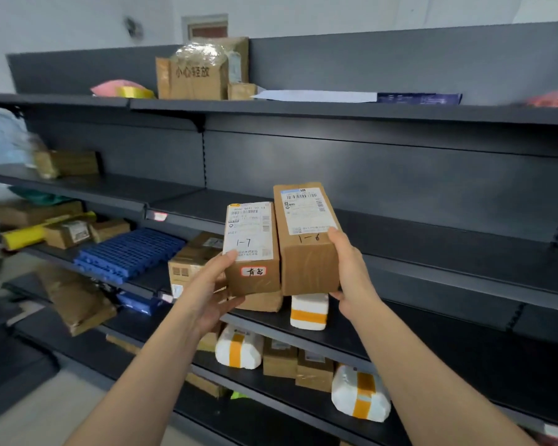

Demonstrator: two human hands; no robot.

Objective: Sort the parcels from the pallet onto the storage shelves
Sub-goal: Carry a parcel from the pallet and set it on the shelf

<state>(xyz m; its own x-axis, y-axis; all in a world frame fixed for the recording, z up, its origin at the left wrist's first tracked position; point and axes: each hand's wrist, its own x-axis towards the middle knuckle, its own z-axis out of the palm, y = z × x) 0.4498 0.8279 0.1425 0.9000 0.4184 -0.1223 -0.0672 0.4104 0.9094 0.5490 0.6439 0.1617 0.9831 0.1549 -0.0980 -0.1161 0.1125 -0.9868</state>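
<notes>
Left hand (207, 294) grips box 1-7 (252, 249), right hand (351, 275) grips box 1-6 (306, 239), both boxes hiding most fingers; three white parcels (239, 347) below; far-left shelves (62, 185) blurred.

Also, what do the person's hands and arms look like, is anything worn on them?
The left hand and right hand are bare: no gloves, no ring that I can see. No watch or band shows at either wrist. The left forearm and right forearm are uncovered down to the picture's edge, so no sleeve is in view.
</notes>
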